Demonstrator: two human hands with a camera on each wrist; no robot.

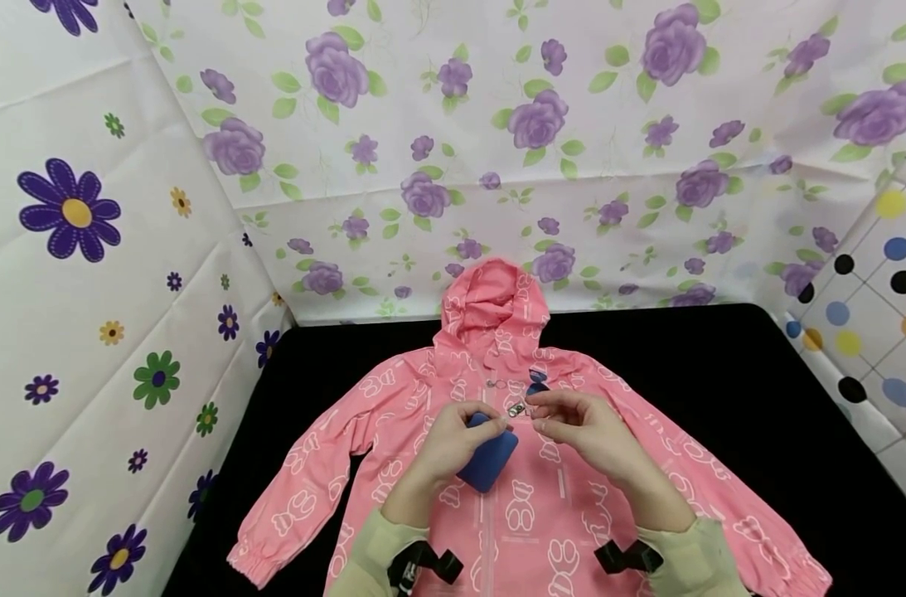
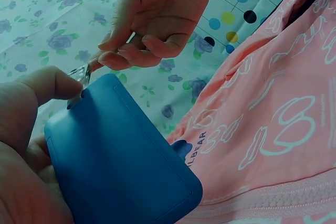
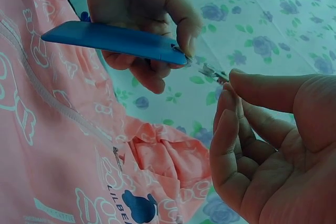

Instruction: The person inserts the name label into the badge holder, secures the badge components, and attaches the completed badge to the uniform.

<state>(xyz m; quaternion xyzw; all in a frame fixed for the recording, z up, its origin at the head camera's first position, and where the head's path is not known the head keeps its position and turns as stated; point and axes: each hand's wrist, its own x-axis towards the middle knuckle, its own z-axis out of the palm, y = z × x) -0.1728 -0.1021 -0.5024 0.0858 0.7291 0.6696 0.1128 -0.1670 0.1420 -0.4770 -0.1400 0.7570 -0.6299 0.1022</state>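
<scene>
A blue card holder [image 2: 123, 153] is in my left hand [image 1: 448, 444], held by its slotted end with the thumb against the strap there. A small metal clip [image 3: 212, 72] is joined to that end. My right hand [image 1: 590, 427] pinches the clip between thumb and index finger, its other fingers loosely curled. Both hands are above a pink hooded jacket [image 1: 520, 506] with white bear outlines, laid front up. In the right wrist view the card holder is seen nearly edge-on. Part of the clip is hidden behind the fingertips.
The jacket lies on a black table [image 1: 684, 348], hood toward the back, sleeves spread to both sides. A zipper [image 1: 487, 531] runs down its front. Flower-patterned sheets [image 1: 423, 99] hang behind and at the left, with a dotted sheet [image 1: 870, 332] on the right.
</scene>
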